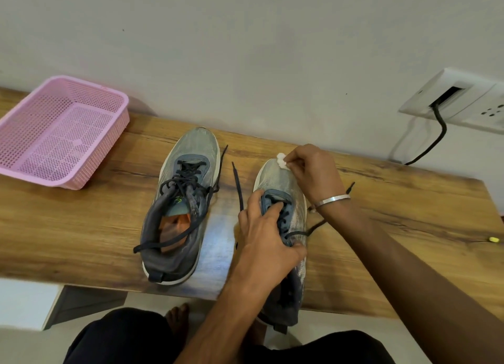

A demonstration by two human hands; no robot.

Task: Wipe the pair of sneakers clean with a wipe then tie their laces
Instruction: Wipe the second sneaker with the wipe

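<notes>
Under the right hand [313, 170], whose grip pinches a small white crumpled wipe [282, 161], the grey mesh sneaker [272, 178] is mid-wipe at its toe, steadied by the left hand [266, 238] whose grip clasps its laced middle; next calls for strokes down its sides.

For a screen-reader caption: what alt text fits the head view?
A person's right hand rubs a small white wipe on the toe of a grey mesh sneaker that the left hand steadies; its unlaced twin and an empty pink plastic basket sit on the wooden table.
</notes>
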